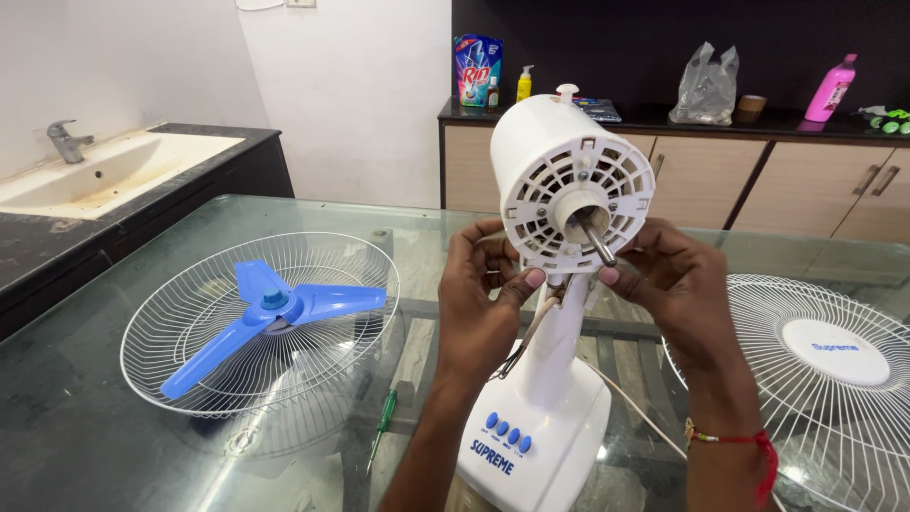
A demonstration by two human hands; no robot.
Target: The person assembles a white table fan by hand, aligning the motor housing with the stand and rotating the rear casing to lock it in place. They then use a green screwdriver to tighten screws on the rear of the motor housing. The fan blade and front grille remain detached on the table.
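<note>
Glass table (114,446): white fan motor housing (569,171) is clasped between left hand (479,294) and right hand (678,284), both equally near; metal shaft (597,244) juts toward the camera between the thumbs.

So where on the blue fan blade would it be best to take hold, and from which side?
Probably at the raised round hub of the blue fan blade, from straight above. The blade lies flat inside the upturned wire guard, whose rim blocks a sideways approach, and the three thin vanes slope. Both hands, left and right, are at the white motor housing.
</note>
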